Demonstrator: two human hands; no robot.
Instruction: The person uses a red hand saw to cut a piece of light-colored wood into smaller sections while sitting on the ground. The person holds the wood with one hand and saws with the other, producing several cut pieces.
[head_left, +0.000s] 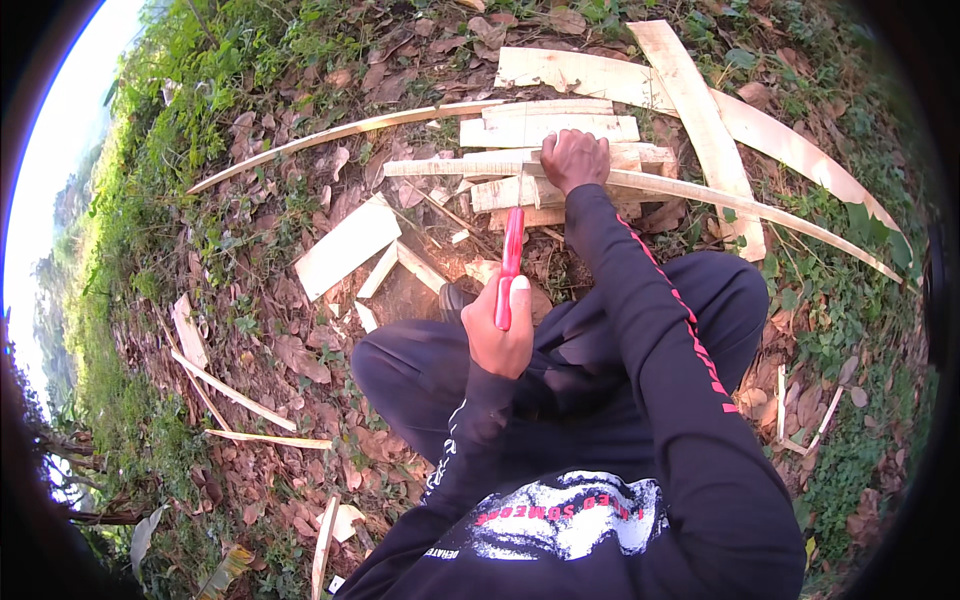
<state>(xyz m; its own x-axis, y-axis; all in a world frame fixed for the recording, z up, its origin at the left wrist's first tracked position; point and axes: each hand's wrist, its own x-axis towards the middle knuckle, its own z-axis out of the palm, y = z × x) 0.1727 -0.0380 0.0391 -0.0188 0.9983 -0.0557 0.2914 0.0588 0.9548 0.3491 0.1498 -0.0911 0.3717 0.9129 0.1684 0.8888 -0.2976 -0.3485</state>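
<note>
– Nearest to us is a black printed top (575,520), with folded knees in dark trousers (410,365) just beyond. What about the hands

– Left hand (497,335): closed around a red handle (513,245), thumb uppermost. Beyond it a thin blade (529,188), seen nearly edge-on, seems to meet the wood. Right hand (576,160): knuckles up, fingers curled down over a long narrow strip (680,188), apparently steadying it; its fingertips are hidden

– So where does that strip lie

– Under the right hand, ahead of the left, crossing a stack of short pieces (555,130) and running well out to the right

– How far along is it

– I'd judge partway. Those short pieces look finished, and a cut seems begun just left of the right hand, though I can't tell how deep. The strip's long right-hand stretch looks uncut

– And farther out

– Ahead and to the right of the right hand, a straight board (700,130) lies over a wide curved board (580,72), both long, so perhaps more is left. Ahead and left of the hands lies a curved strip (350,128); nearer the left hand, a broad offcut (350,245) sits among dry leaves (300,355)

– Any writing

– Only on clothing: pink lettering down the right sleeve (650,320), white on the left sleeve (480,410), and upside-down red words across the chest. I can make out no label on handle or wood
</note>
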